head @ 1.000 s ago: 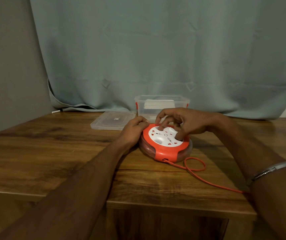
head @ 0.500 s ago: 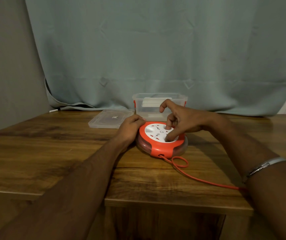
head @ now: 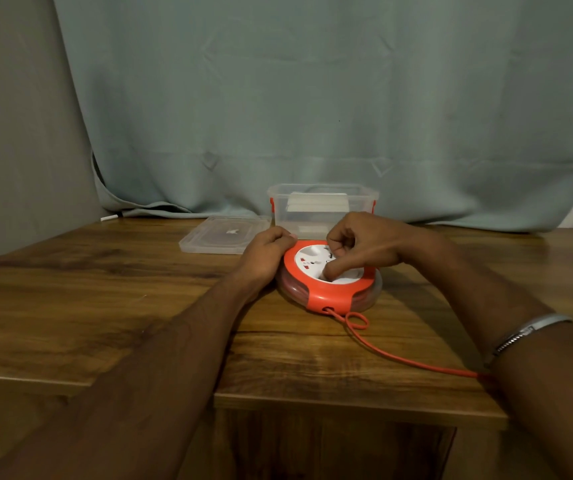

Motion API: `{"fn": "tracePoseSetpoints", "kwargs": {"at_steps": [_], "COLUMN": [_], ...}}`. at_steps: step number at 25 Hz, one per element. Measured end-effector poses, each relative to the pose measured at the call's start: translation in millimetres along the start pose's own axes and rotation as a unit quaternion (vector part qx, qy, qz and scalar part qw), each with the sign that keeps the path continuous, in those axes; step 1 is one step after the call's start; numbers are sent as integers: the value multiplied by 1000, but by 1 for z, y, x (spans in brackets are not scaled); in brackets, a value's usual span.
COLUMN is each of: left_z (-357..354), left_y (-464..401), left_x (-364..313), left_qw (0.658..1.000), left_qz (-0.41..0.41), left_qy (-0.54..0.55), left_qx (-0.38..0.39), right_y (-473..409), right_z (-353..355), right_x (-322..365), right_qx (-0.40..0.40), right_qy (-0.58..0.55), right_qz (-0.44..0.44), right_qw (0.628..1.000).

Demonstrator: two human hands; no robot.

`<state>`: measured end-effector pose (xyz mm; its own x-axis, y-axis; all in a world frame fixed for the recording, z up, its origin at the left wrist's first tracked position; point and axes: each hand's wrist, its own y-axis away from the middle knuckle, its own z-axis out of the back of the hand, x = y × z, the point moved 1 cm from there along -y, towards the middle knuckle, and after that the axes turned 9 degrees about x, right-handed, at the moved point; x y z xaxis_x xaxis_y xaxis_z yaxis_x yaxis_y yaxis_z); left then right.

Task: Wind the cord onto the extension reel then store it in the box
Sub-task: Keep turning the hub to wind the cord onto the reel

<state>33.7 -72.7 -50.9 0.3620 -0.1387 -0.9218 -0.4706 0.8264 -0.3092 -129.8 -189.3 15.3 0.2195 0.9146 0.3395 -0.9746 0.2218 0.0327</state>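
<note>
While both hands' fingers grip the reel (head: 328,284), open box (head: 323,209) holds white item (head: 316,201).

A home room — wooden table (head: 105,306), pale curtain (head: 312,98) behind.

Dim room, pale grey-green curtain (head: 312,98) hanging across the back, creased with fold marks, plain grey wall (head: 18,133) at left, dark wood-grain tabletop (head: 105,289) in two adjoining levels, strip of white wall at far right
</note>
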Motion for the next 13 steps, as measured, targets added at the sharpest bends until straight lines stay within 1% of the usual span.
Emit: {"fn": "tracePoseSetpoints", "kwargs": {"at_steps": [4, 13], "left_z": [0, 0], "left_y": [0, 1], "left_x": [-1, 0], "left_qw": [1000, 999], "left_qz": [5, 5], "left_qy": [-14, -31], "left_qx": [8, 16], "right_y": [-2, -10], "right_z": [-1, -9], "right_x": [4, 23], "right_qx": [4, -37], "right_qy": [1, 43], "right_qz": [-6, -34], "right_qw": [1000, 998]}}
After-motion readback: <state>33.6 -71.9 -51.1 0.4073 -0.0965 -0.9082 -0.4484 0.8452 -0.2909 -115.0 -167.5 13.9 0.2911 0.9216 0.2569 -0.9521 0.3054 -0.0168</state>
